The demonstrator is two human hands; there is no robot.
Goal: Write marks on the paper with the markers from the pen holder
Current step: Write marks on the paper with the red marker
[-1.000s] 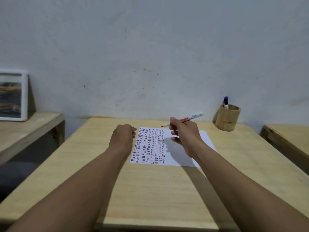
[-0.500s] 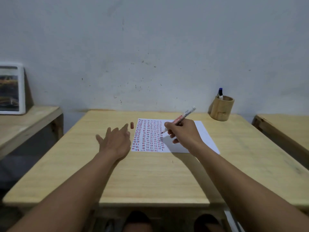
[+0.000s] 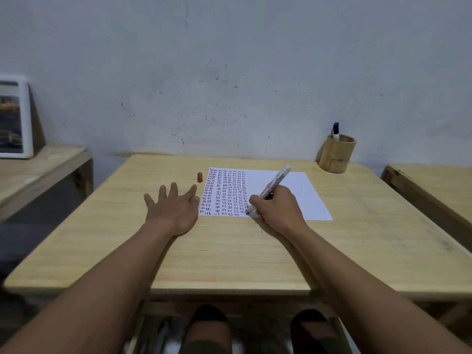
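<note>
A white sheet of paper (image 3: 301,195) lies on the wooden table (image 3: 229,251); its left half is filled with columns of short red and dark marks. My right hand (image 3: 277,208) grips a white red-tipped marker (image 3: 275,183), whose tip touches the paper near its front edge. My left hand (image 3: 173,208) rests flat on the table, fingers spread, just left of the paper. The marker's red cap (image 3: 200,176) stands on the table by the paper's far left corner. A bamboo pen holder (image 3: 337,157) at the far right holds a blue-capped marker (image 3: 335,131).
A lower wooden bench (image 3: 38,172) with a framed picture (image 3: 14,118) stands to the left. Another wooden table (image 3: 434,185) sits to the right. A grey wall rises behind the table. My knees show under the table's front edge.
My left hand opened from a fist, set the red cap down and now lies flat. My right hand brought the marker down from mid-air until its tip met the paper.
</note>
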